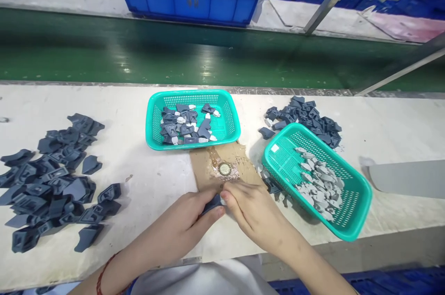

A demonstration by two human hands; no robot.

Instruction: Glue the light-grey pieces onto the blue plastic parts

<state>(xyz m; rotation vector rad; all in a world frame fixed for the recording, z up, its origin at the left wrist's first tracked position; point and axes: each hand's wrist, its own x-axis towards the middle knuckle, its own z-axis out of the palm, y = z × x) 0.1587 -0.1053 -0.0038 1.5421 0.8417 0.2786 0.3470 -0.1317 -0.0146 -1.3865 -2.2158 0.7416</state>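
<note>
At the front centre of the table my left hand (194, 214) is closed around a dark grey plastic part (212, 203). My right hand (248, 202) touches it from the other side, its thumb and fingers pinched on a small light grey piece (223, 201) at the part's end. Just beyond my hands, a round metal disc (224, 169) lies on wet brown cardboard (201, 165). Behind it stands a green basket (151, 121) holding dark parts with light tips. A second, tilted green basket (363, 193) on the right holds small light grey pieces.
Dark parts are heaped on the left (52, 184) and at the back right (306, 116). More pieces lie partly under the right basket. Beyond the table run a green belt (167, 54), a blue crate (187, 3) and metal posts (330, 1).
</note>
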